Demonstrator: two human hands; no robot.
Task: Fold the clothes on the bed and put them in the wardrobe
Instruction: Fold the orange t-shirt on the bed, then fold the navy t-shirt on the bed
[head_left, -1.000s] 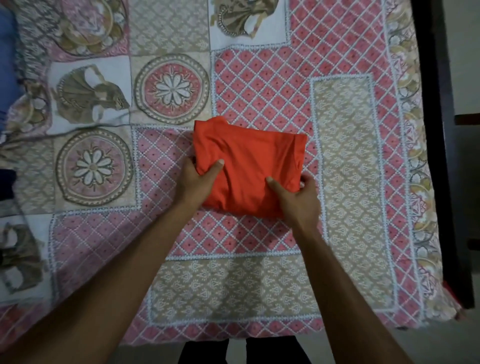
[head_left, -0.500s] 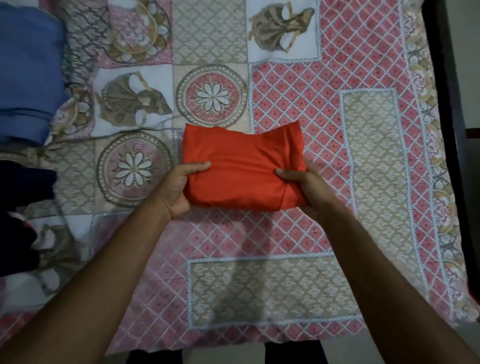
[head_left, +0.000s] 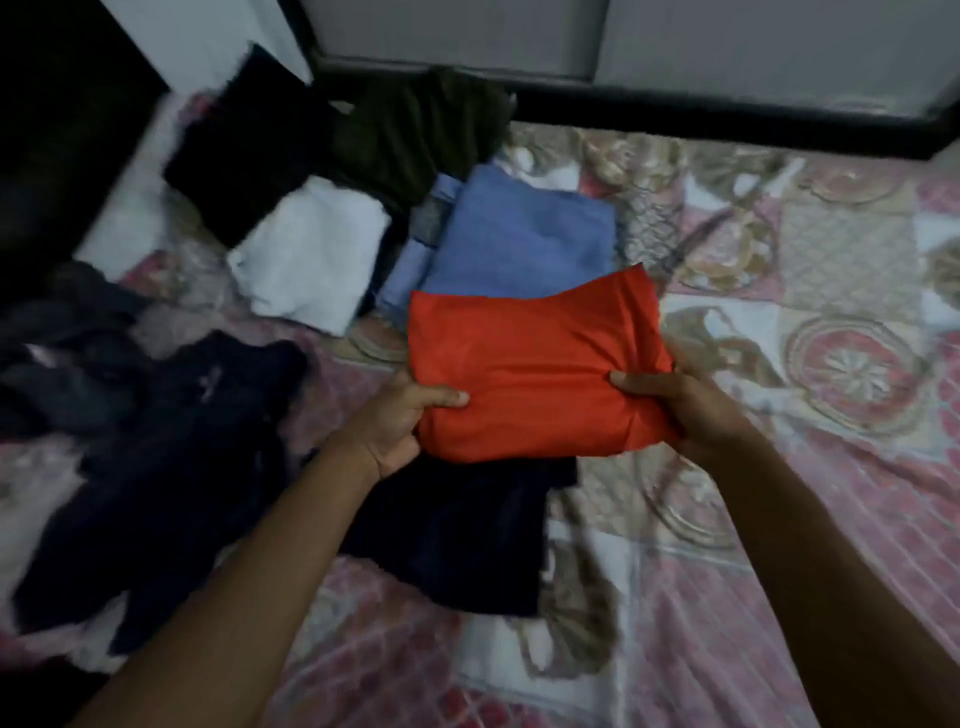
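I hold the folded red garment (head_left: 530, 364) just over the bed (head_left: 779, 545), above a blue folded piece (head_left: 524, 234) and a dark one (head_left: 457, 540); my left hand (head_left: 400, 421) grips its left edge, thumb on top; my right hand (head_left: 680, 410) clasps the right edge; it looks light, soft and floppy, so I'd support both sides from underneath, lest the folds slip open.

Gripped in the fingers (head_left: 441, 399) of the left hand (head_left: 395, 423) and right hand (head_left: 693, 410), the orange garment (head_left: 530, 358) is smooth cloth, faintly glossy. Beyond the fingers the blue garment (head_left: 519, 234) looks matt; below them, the bedspread (head_left: 831, 260) is matt printed cloth.
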